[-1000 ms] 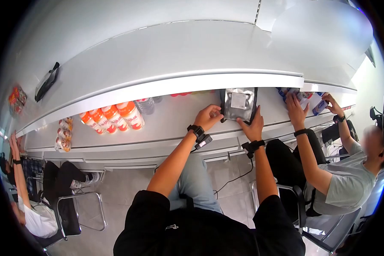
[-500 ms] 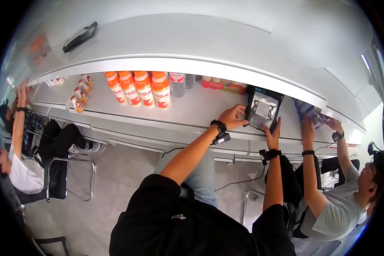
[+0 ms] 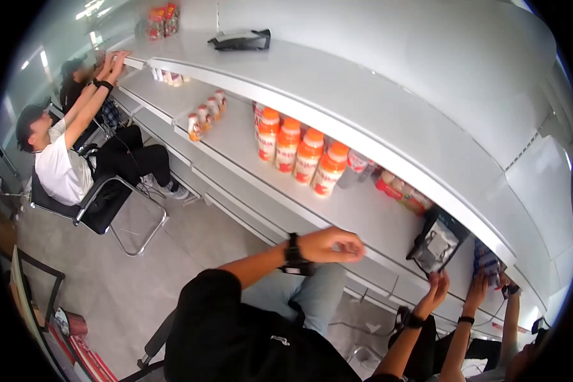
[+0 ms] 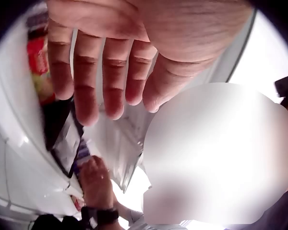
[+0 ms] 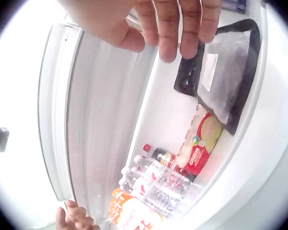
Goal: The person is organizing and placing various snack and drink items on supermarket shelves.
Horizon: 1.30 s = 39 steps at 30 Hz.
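A black-edged pouch with a silvery front and a white label stands on the middle shelf, leaning back under the upper shelf. My right hand is at its lower front edge, fingers extended and holding nothing. The right wrist view shows the fingers overlapping one end of the pouch. Away from the pouch, my left hand hovers in front of the shelf edge, empty, its fingers loosely bent in the head view. Those fingers hang apart in the left wrist view.
Orange-capped bottles stand in a row left of the pouch, with a red-wrapped pack between. Small bottles sit farther left. A dark package lies on the upper shelf. Another person's hand works at the right; a seated person reaches at left.
Both hands were at the pouch's sides; the left has drawn back from it, and the right has slipped to its lower edge. The head view has swung left.
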Each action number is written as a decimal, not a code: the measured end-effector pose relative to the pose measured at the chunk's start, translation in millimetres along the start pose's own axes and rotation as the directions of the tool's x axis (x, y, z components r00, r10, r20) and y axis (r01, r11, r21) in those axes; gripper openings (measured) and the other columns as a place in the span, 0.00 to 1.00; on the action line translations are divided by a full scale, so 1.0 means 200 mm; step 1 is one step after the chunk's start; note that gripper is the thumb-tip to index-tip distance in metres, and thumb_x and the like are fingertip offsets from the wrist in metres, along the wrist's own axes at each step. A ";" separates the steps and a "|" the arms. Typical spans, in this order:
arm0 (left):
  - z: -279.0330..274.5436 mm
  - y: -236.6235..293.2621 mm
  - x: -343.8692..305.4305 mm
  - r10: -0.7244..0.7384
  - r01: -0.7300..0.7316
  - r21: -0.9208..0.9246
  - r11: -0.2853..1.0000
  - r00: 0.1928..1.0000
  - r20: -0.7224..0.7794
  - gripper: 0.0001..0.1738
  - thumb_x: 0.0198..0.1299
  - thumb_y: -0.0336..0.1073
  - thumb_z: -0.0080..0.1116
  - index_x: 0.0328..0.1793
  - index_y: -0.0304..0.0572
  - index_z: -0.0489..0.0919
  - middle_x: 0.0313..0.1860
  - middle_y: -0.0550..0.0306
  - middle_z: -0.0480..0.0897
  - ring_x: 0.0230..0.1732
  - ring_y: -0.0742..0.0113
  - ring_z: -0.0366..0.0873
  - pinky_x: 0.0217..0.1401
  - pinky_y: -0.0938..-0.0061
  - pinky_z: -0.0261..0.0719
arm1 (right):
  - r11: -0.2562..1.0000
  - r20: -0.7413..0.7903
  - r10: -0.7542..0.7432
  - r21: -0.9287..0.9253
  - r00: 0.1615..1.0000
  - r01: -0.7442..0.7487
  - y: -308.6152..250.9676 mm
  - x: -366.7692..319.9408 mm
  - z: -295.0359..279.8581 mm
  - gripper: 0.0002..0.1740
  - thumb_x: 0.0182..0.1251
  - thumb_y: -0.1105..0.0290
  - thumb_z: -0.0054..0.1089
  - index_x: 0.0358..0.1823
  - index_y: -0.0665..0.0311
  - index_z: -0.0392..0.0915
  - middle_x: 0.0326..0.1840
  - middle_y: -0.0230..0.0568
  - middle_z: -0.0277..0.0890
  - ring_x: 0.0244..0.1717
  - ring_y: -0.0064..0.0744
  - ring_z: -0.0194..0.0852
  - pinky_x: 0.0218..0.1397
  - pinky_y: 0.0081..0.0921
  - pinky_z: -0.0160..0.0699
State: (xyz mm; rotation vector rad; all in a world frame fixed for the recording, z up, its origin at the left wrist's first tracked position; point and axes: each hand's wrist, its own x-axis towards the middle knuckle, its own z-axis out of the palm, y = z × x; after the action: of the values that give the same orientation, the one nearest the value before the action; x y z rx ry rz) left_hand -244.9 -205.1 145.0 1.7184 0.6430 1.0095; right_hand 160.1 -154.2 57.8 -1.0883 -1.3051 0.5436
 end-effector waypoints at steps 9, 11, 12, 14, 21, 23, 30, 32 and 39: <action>-1.53 1.22 -0.36 0.380 0.353 0.794 0.495 0.734 -0.563 0.14 0.61 0.38 0.62 0.48 0.38 0.81 0.40 0.58 0.83 0.42 0.74 0.79 0.46 0.78 0.77 | 0.955 0.113 0.282 0.058 0.953 -0.290 -0.13 -0.30 0.26 0.15 0.72 0.63 0.54 0.52 0.65 0.75 0.36 0.34 0.79 0.33 0.21 0.77 0.28 0.14 0.64; -1.88 1.25 -0.38 0.223 0.539 0.769 0.344 0.749 -0.624 0.18 0.58 0.43 0.64 0.50 0.41 0.82 0.41 0.57 0.83 0.43 0.68 0.80 0.48 0.74 0.77 | 0.952 0.093 0.290 0.071 0.953 -0.296 -0.12 -0.33 0.33 0.15 0.71 0.62 0.55 0.52 0.65 0.75 0.36 0.35 0.79 0.33 0.22 0.76 0.29 0.15 0.65; -2.02 1.24 -0.37 0.150 0.613 0.749 0.252 0.740 -0.656 0.20 0.56 0.45 0.65 0.50 0.43 0.82 0.42 0.56 0.83 0.44 0.65 0.80 0.50 0.72 0.77 | 0.949 0.085 0.296 0.088 0.951 -0.303 -0.13 -0.35 0.38 0.16 0.71 0.61 0.56 0.51 0.65 0.75 0.36 0.35 0.79 0.32 0.22 0.76 0.30 0.16 0.65; -2.17 1.20 -0.32 0.074 0.647 0.757 0.087 0.754 -0.653 0.27 0.49 0.51 0.68 0.53 0.48 0.81 0.49 0.51 0.83 0.54 0.55 0.79 0.57 0.65 0.75 | 0.950 0.062 0.289 0.102 0.955 -0.294 -0.15 -0.38 0.48 0.16 0.71 0.60 0.56 0.51 0.65 0.75 0.35 0.35 0.79 0.32 0.22 0.76 0.30 0.16 0.65; -2.34 1.07 -0.19 -0.022 0.724 0.667 -0.175 0.674 -0.738 0.18 0.53 0.47 0.61 0.49 0.53 0.83 0.51 0.56 0.84 0.56 0.55 0.79 0.58 0.64 0.76 | 0.956 0.042 0.266 0.121 0.963 -0.269 -0.24 -0.48 0.60 0.16 0.71 0.60 0.56 0.51 0.63 0.75 0.36 0.33 0.78 0.33 0.22 0.76 0.31 0.15 0.66; -2.37 1.06 -0.15 0.048 0.772 0.599 -0.214 0.620 -0.783 0.13 0.55 0.45 0.58 0.43 0.54 0.84 0.47 0.58 0.85 0.54 0.55 0.80 0.55 0.62 0.78 | 0.951 0.020 0.285 0.120 0.958 -0.285 -0.21 -0.52 0.58 0.15 0.71 0.60 0.56 0.52 0.62 0.75 0.36 0.32 0.79 0.33 0.21 0.76 0.30 0.15 0.66; -2.39 1.01 -0.21 -0.086 0.709 0.691 0.142 0.704 -0.705 0.31 0.52 0.46 0.65 0.63 0.45 0.76 0.63 0.51 0.78 0.65 0.57 0.73 0.67 0.69 0.68 | 0.951 0.024 0.290 0.104 0.957 -0.291 -0.24 -0.56 0.53 0.15 0.72 0.62 0.55 0.51 0.64 0.75 0.36 0.35 0.79 0.33 0.21 0.77 0.31 0.14 0.67; -2.41 1.00 -0.21 -0.093 0.667 0.737 0.112 0.745 -0.661 0.28 0.52 0.44 0.64 0.60 0.45 0.78 0.60 0.51 0.80 0.63 0.57 0.75 0.66 0.69 0.70 | 0.954 0.022 0.279 0.110 0.960 -0.280 -0.24 -0.57 0.52 0.16 0.71 0.61 0.56 0.51 0.64 0.75 0.36 0.35 0.80 0.33 0.21 0.77 0.31 0.14 0.67; -2.41 1.03 -0.21 -0.076 0.620 0.773 0.135 0.784 -0.616 0.16 0.56 0.37 0.61 0.51 0.43 0.82 0.48 0.52 0.85 0.51 0.57 0.83 0.56 0.69 0.77 | 0.944 -0.023 0.312 0.121 0.950 -0.307 -0.25 -0.63 0.45 0.14 0.71 0.61 0.55 0.50 0.62 0.76 0.37 0.33 0.80 0.33 0.20 0.77 0.32 0.14 0.68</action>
State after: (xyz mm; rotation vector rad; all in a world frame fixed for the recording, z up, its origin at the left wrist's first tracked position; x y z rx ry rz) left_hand -689.0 -77.2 395.3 2.1181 2.3416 0.5625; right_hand 32.5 -251.5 30.0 -1.2088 -1.0561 0.8173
